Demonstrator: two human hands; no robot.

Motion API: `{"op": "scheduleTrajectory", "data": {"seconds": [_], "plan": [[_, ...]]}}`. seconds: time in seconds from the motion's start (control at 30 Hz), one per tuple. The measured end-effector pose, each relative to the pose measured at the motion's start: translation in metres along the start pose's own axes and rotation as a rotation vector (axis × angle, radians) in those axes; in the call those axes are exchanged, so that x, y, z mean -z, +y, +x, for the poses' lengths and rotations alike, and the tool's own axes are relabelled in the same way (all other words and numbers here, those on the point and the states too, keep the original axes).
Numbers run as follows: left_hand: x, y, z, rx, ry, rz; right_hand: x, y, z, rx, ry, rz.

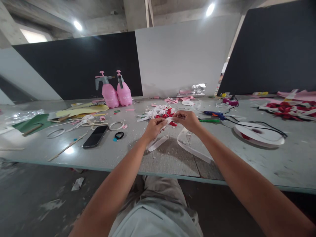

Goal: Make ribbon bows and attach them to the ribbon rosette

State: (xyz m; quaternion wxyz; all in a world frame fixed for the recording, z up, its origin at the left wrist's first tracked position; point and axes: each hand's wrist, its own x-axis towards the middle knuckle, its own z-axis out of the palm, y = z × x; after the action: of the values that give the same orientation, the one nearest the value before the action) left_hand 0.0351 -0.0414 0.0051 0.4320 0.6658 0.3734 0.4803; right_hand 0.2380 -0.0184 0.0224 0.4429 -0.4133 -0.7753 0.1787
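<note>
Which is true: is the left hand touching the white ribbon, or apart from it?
Touching: the head view shows the left hand pinching the white ribbon in its fingers.

Narrow, flexible white ribbon strip (169, 121), pinched in a short span between the left hand (155, 128) and right hand (189, 120), behind the grey table's (247, 164) front edge. Slack, curved lengths show below both hands; the right-side one bows, then slants toward that edge.
</note>
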Motion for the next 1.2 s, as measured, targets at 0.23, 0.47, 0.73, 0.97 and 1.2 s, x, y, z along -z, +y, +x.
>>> {"op": "scheduleTrajectory", "data": {"seconds": [0.23,0.47,0.73,0.97,1.2], "plan": [[0.004,-0.006,0.006,-0.124,0.092,0.128,-0.007,-0.010,-0.006,0.298,0.394,-0.260],[0.005,-0.016,0.010,-0.178,0.089,0.112,-0.027,-0.018,-0.010,0.297,0.150,-0.228],[0.001,-0.017,0.007,-0.183,0.063,0.205,-0.029,-0.013,-0.007,0.197,0.077,-0.434],[0.000,-0.021,0.006,-0.167,0.059,0.259,-0.033,-0.021,-0.006,0.182,-0.074,-0.648],[0.002,-0.020,0.007,-0.177,0.100,0.237,-0.021,-0.011,0.000,0.152,-0.030,-0.565]]}}
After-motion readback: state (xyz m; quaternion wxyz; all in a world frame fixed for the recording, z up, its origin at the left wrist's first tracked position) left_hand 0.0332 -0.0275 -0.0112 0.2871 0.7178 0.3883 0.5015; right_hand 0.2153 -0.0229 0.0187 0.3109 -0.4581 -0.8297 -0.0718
